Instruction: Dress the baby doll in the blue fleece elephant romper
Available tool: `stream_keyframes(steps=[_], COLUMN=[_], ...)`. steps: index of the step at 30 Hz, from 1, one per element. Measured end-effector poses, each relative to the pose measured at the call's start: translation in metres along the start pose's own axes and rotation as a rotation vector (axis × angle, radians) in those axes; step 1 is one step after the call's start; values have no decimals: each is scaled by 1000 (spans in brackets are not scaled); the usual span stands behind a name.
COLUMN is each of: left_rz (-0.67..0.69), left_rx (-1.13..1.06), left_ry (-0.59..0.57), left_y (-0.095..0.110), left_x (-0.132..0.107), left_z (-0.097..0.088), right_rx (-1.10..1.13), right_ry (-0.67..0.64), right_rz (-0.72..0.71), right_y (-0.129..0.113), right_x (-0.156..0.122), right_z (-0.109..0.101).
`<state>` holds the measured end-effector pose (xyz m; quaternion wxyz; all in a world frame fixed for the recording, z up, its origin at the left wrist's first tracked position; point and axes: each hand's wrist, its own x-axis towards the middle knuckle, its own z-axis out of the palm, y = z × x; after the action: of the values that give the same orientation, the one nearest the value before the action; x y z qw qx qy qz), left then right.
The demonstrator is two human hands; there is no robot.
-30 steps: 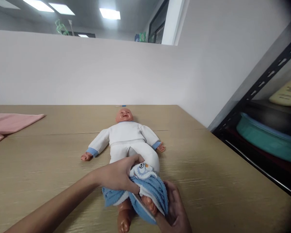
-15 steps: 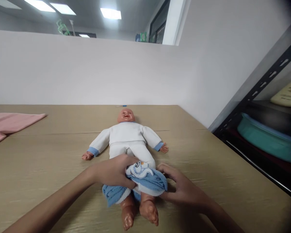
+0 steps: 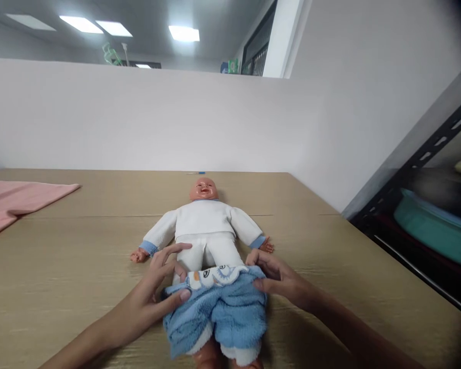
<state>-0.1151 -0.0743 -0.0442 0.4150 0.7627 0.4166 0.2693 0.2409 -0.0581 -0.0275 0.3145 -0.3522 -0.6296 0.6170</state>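
A baby doll (image 3: 204,218) in a white top with blue cuffs and white leggings lies face up on the table, feet toward me. Blue terry pants (image 3: 218,310) with a white cartoon-face waistband sit around its legs, below the thighs. My left hand (image 3: 159,289) has its thumb on the pants' left side and a bent finger at the waistband; the index finger reaches out over the doll's thigh. At the right end of the waistband, my right hand (image 3: 274,274) pinches the cloth between thumb and fingers. The doll's feet are mostly cut off by the lower frame edge.
A pink cloth (image 3: 23,200) lies on the wooden table (image 3: 80,256) at the left. A small blue-tipped object (image 3: 200,172) is by the back edge. White walls stand behind and right. A dark metal rack (image 3: 418,159) at the right holds a teal basin (image 3: 430,220).
The pants' front, bunched up before, now hangs down over the lower legs. My left hand has moved left from the middle to the pants' side. The right hand stays at the right side.
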Motion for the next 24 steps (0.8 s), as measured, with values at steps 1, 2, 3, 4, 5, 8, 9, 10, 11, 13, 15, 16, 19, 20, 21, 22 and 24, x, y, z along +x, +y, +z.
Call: stream_keyframes(steps=[1, 2, 3, 4, 5, 8, 9, 10, 11, 13, 15, 16, 19, 20, 21, 22, 24], left_rz=[10, 16, 13, -2, -31, -126, -137, -134, -119, -91, -89, -97, -84, -76, -75, -83, -129], left_rx=[-62, -120, -172, -218, -257, -325, -333, -329, -311, -243, -187, -181, -176, -173, -183, -202, -252], left_ry=[1, 7, 22, 49, 91, 247, 283, 305, 314, 301, 255, 227, 220, 236, 252, 266, 307], left_y=[-4, -7, -10, -14, -17, -24, -25, -25, -24, -22, -20, -19, -18, -18, -17, -18, -20], left_x=[2, 6, 10, 15, 20, 33, 35, 36, 36, 31, 23, 19, 13, 14, 16, 20, 31], left_z=[2, 3, 5, 7, 9, 13, 14, 14, 14, 14, 13, 13, 13, 13, 13, 14, 14], right_rx=[75, 142, 204, 259, 301, 346, 336, 320, 301, 264, 217, 173, -66, -155, -228, -279, -315], right_ry=[49, 103, 154, 192, 216, 215, 205, 197, 191, 180, 165, 162, 224, 256, 284, 309, 358], right_rz=[4, 6, 8, 17, 30, 66, 70, 71, 70, 75, 55, 20, -176, -243, -293, -316, -290], right_y=[8, 15, 21, 24, 27, 29, 29, 31, 32, 36, 37, 37, 29, 26, 24, 23, 26], right_x=[7, 13, 19, 24, 28, 34, 33, 32, 31, 27, 23, 22, 23, 25, 29, 34, 47], right_z=[2, 4, 7, 11, 14, 19, 18, 17, 16, 12, 9, 9, 10, 11, 11, 12, 11])
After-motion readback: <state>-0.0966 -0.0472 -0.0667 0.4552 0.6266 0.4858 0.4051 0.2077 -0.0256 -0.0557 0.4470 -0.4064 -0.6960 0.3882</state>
